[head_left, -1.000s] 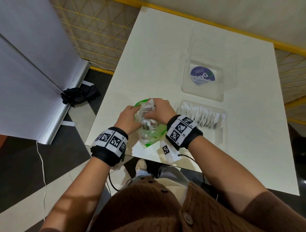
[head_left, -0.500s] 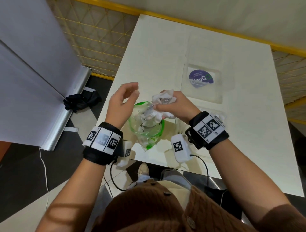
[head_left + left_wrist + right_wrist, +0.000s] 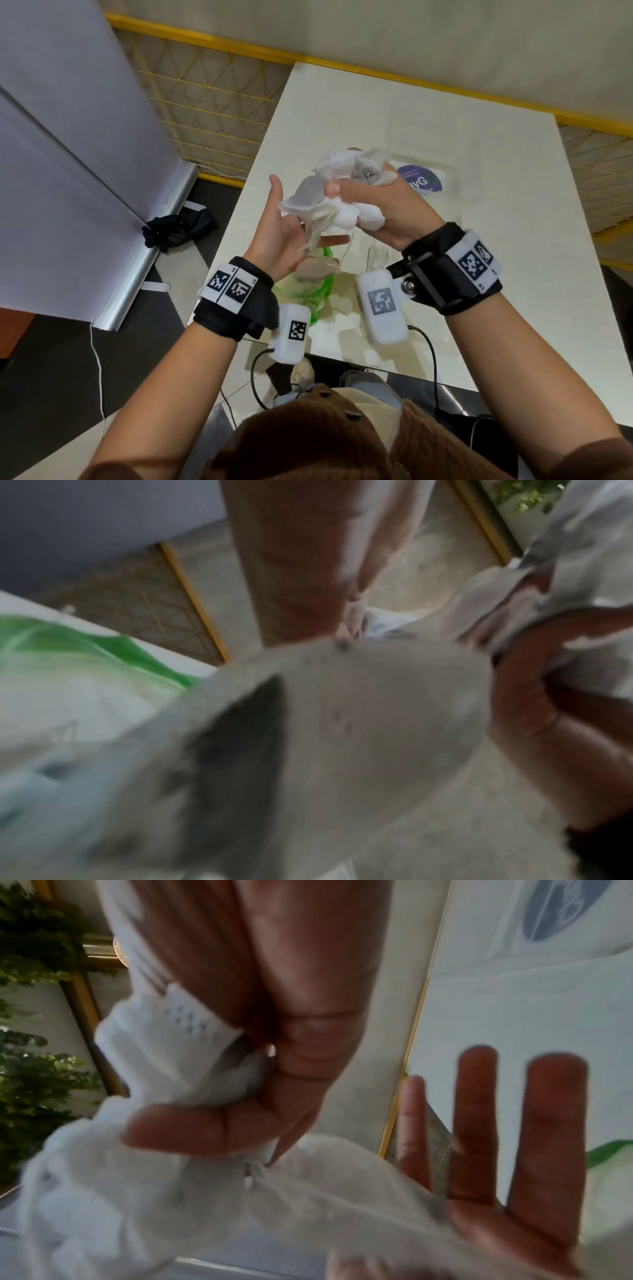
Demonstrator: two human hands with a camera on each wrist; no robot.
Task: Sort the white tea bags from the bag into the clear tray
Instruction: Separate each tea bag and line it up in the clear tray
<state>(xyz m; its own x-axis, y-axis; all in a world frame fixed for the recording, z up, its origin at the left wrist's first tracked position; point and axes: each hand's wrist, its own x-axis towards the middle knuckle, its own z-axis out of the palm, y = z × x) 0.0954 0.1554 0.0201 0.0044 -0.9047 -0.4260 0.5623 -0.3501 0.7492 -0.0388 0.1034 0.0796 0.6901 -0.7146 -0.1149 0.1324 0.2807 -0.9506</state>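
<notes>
My right hand (image 3: 373,205) grips a bunch of white tea bags (image 3: 337,188) lifted above the table; the same tea bags (image 3: 164,1167) fill the right wrist view under my curled fingers (image 3: 205,1129). My left hand (image 3: 284,233) is held open, palm up, just left of and under the bunch, its straight fingers (image 3: 548,1123) spread. One blurred tea bag (image 3: 359,723) hangs close to the left wrist camera. Below the hands on the table lies the clear bag with green print (image 3: 320,291). The clear tray (image 3: 376,260) is mostly hidden behind my right wrist.
A clear lid with a purple round sticker (image 3: 423,180) lies further back on the white table (image 3: 513,240). The table's near edge is close to my body. A grey panel (image 3: 68,137) and black cloth (image 3: 178,229) are on the floor to the left.
My right hand has pulled the bunch of tea bags out of the bag and raised it. My left hand let go of the bag and opened beneath the bunch.
</notes>
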